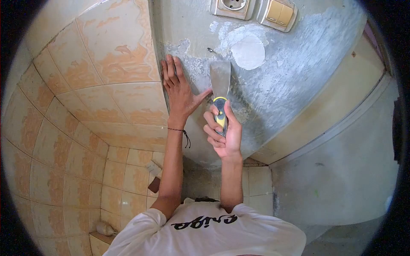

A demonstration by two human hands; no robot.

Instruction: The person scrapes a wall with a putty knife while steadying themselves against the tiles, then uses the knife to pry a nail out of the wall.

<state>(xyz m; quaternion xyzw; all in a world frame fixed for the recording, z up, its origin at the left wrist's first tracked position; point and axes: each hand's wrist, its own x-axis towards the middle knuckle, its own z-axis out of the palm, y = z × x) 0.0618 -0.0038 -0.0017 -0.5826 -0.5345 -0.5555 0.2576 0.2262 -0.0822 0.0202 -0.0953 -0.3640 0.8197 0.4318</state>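
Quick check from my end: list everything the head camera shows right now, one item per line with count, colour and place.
putty knife: one, steel blade with yellow and grey handle, blade flat against the grey wall, centre
filler patch: one, white, round, on the wall right of the blade
socket: one, cream, top edge of the wall
light switch: one, cream, double rocker, right of the socket
grey wall: one, scraped plaster, centre and right
tiles: many, beige with orange marbling, left wall
wrist cord: one, black, on the left wrist
shirt: one, white with black lettering, bottom
left hand: open, palm flat on the wall beside the blade
right hand: closed around the knife handle
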